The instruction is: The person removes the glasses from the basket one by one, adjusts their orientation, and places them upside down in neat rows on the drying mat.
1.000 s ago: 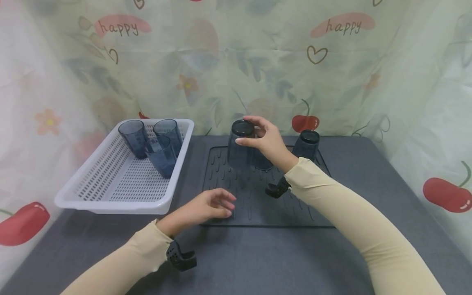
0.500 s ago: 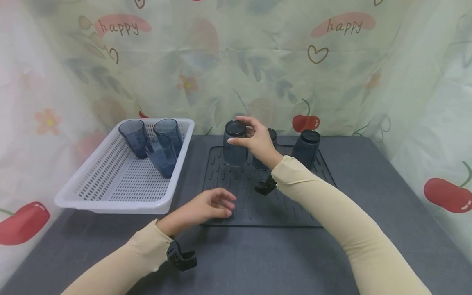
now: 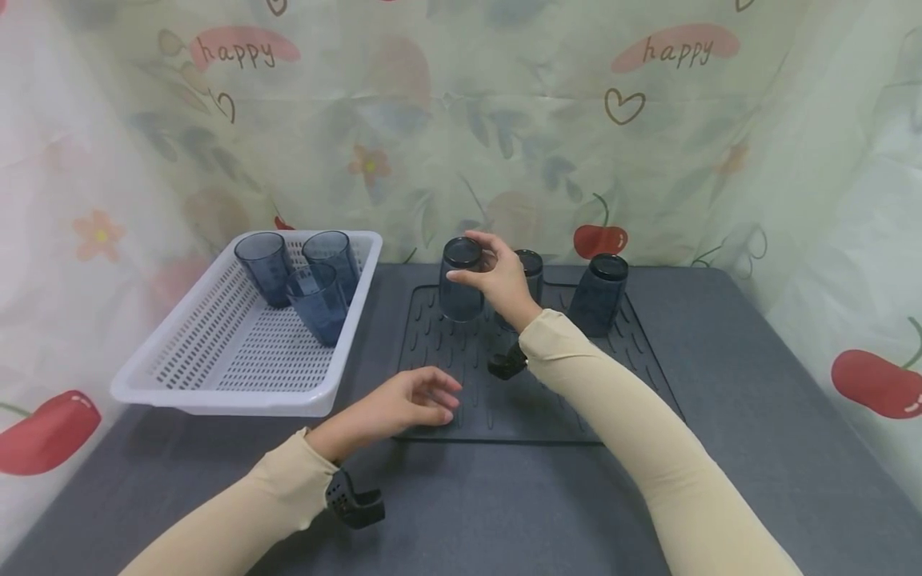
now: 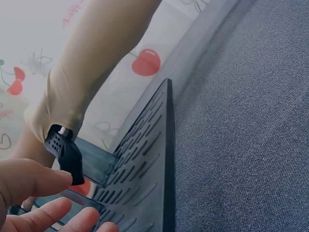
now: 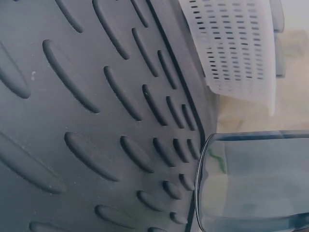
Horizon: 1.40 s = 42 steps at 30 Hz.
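Note:
My right hand [image 3: 502, 280] grips an upside-down blue-grey drinking glass [image 3: 458, 302] near its base, thumb on the near side. The glass is at the back left of the black ridged drying mat [image 3: 497, 408]. Its rim [image 5: 199, 186] lies at or just above the mat; I cannot tell whether they touch. Two more inverted glasses stand on the mat: one [image 3: 531, 268] partly behind my right hand, the other [image 3: 599, 300] further right. My left hand [image 3: 410, 400] hovers over the mat's front left corner with loosely bent fingers, holding nothing.
A white perforated basket [image 3: 216, 406] stands left of the mat, with three glasses [image 3: 262, 268] at its back right. The grey cloth-covered table [image 3: 461, 512] runs round the mat. A printed curtain [image 3: 446, 144] closes off the back and sides.
My right hand has carried the glass left, away from the middle glass, and a little lower in the last half second. The left hand has stayed still.

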Each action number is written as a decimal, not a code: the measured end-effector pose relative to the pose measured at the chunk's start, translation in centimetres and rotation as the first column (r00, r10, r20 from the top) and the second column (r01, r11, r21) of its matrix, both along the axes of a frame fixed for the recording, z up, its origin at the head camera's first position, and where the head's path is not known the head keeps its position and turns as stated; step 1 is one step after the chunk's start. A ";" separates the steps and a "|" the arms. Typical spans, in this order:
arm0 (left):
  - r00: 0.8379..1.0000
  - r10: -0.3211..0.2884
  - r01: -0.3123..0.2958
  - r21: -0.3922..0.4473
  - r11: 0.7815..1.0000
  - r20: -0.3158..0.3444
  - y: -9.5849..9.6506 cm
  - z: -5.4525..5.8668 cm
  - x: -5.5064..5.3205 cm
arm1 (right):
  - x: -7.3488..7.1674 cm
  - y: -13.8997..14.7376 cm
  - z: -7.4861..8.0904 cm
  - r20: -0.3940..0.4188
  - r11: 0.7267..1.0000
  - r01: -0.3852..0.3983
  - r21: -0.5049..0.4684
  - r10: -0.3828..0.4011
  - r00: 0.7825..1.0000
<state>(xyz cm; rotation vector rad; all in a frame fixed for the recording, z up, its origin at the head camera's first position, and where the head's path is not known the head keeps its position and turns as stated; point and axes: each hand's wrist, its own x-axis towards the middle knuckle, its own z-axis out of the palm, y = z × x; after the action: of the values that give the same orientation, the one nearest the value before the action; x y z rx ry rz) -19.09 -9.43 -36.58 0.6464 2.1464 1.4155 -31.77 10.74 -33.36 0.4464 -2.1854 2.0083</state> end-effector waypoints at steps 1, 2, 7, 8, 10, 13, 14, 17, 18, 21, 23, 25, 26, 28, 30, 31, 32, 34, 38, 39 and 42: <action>1.000 -0.001 0.001 0.003 1.000 0.001 0.0 0.0 0.0 | -0.1 0.0 -0.2 0.001 1.000 0.007 0.003 -0.007 1.000; 1.000 -0.005 0.005 0.003 1.000 -0.001 -0.1 0.0 0.0 | -0.1 0.0 -0.4 0.000 1.000 0.013 0.008 -0.013 1.000; 1.000 -0.015 0.015 0.003 1.000 -0.006 -0.1 -0.1 -0.2 | -0.3 -0.2 -1.1 -0.004 0.998 0.042 0.038 -0.042 0.999; 1.000 -0.017 0.017 0.003 1.000 -0.010 -0.1 -0.1 -0.2 | -0.3 -0.2 -1.2 -0.005 0.998 0.046 0.039 -0.045 0.999; 1.000 -0.017 0.017 0.006 1.000 -0.014 -0.1 0.0 -0.2 | -0.4 -0.3 -1.5 -0.006 0.998 0.052 0.042 -0.052 0.999; 1.000 -0.018 0.018 0.007 1.000 -0.020 0.0 0.1 -0.2 | -0.5 -0.4 -1.7 -0.004 0.997 0.058 0.052 -0.058 0.998; 1.000 -0.021 0.021 0.008 1.000 -0.022 0.0 0.0 -0.3 | -0.5 -0.4 -1.8 -0.003 0.996 0.061 0.059 -0.061 0.998; 0.999 -0.024 0.024 0.006 1.000 -0.026 0.0 0.0 -0.3 | -0.6 -0.5 -2.1 0.007 0.995 0.060 0.074 -0.061 0.998; 0.999 -0.024 0.024 0.005 1.000 -0.027 0.0 0.0 -0.3 | -0.6 -0.5 -2.1 0.010 0.995 0.060 0.077 -0.061 0.998; 0.999 -0.025 0.026 0.006 1.000 -0.028 0.1 0.0 -0.3 | -0.6 -0.5 -2.3 0.016 0.995 0.056 0.078 -0.057 0.998; 0.999 -0.026 0.026 0.007 1.000 -0.027 0.1 0.1 -0.3 | -0.6 -0.5 -2.4 0.018 0.995 0.059 0.083 -0.061 0.998; 0.999 -0.026 0.026 0.007 1.000 -0.026 0.1 0.1 -0.3 | -0.6 -0.5 -2.5 0.022 0.994 0.065 0.087 -0.067 0.998; 0.999 -0.027 0.027 0.007 1.000 -0.027 0.2 0.1 -0.3 | -0.6 -0.5 -2.5 0.025 0.994 0.068 0.089 -0.070 0.997; 0.999 -0.027 0.027 0.007 1.000 -0.026 0.2 0.1 -0.3 | -0.5 -0.4 -2.6 0.032 0.993 0.073 0.089 -0.076 0.997; 0.999 -0.027 0.027 0.005 1.000 -0.026 0.2 0.1 -0.2 | -0.5 -0.4 -2.7 0.037 0.994 0.076 0.085 -0.080 0.996; 0.999 -0.027 0.027 0.003 1.000 -0.026 0.2 0.1 -0.2 | -0.5 -0.4 -2.8 0.039 0.994 0.078 0.083 -0.081 0.996; 0.999 -0.027 0.027 0.001 1.000 -0.026 0.2 0.1 -0.2 | -0.5 -0.3 -2.8 0.040 0.994 0.078 0.081 -0.081 0.996; 0.999 -0.025 0.025 -0.002 1.000 -0.024 0.2 0.2 -0.2 | -0.6 -0.3 -3.0 0.041 0.994 0.077 0.080 -0.080 0.996; 0.999 -0.028 0.028 0.002 1.000 -0.022 0.3 0.1 -0.2 | -0.5 -0.2 -2.9 0.049 0.995 0.067 0.077 -0.070 0.996; 0.999 -0.029 0.029 0.003 1.000 -0.023 0.3 0.1 -0.2 | -0.6 -0.2 -3.0 0.050 0.995 0.063 0.075 -0.067 0.997; 0.999 -0.029 0.029 0.000 1.000 -0.021 0.5 0.1 -0.1 | -0.6 -0.2 -3.0 0.061 0.995 0.057 0.078 -0.061 0.996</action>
<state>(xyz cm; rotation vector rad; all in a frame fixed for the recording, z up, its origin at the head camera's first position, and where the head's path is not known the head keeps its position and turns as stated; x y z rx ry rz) -19.22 -8.95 -36.50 0.6928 2.1437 1.3998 -32.38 10.54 -36.31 0.3274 -2.2902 1.9401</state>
